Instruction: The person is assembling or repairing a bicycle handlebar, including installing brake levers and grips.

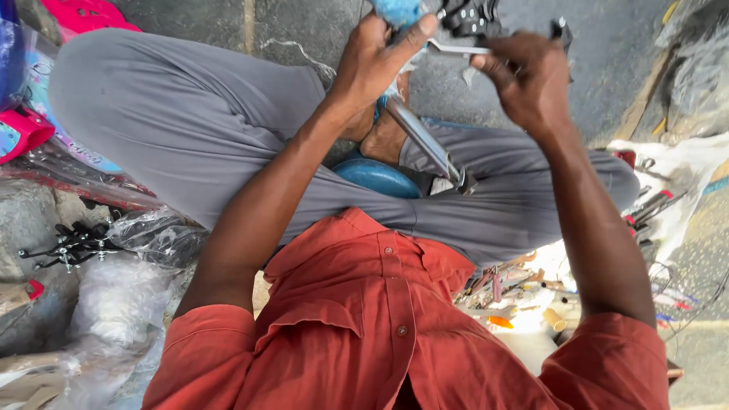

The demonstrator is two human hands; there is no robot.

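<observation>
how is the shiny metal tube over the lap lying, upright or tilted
Tilted: the shiny metal tube slants from below the left hand down toward the grey trousers.

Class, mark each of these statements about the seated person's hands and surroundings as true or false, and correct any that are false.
1. The left hand holds a blue thing at the top of the picture. True.
2. The right hand lies flat on the ground. False: it is raised, with its grip on a thin metal tool.
3. The person wears a green shirt. False: the shirt is orange-red.
4. A shiny metal tube lies across the grey trousers. True.
5. Black metal parts lie beside clear plastic bags. True.
</observation>
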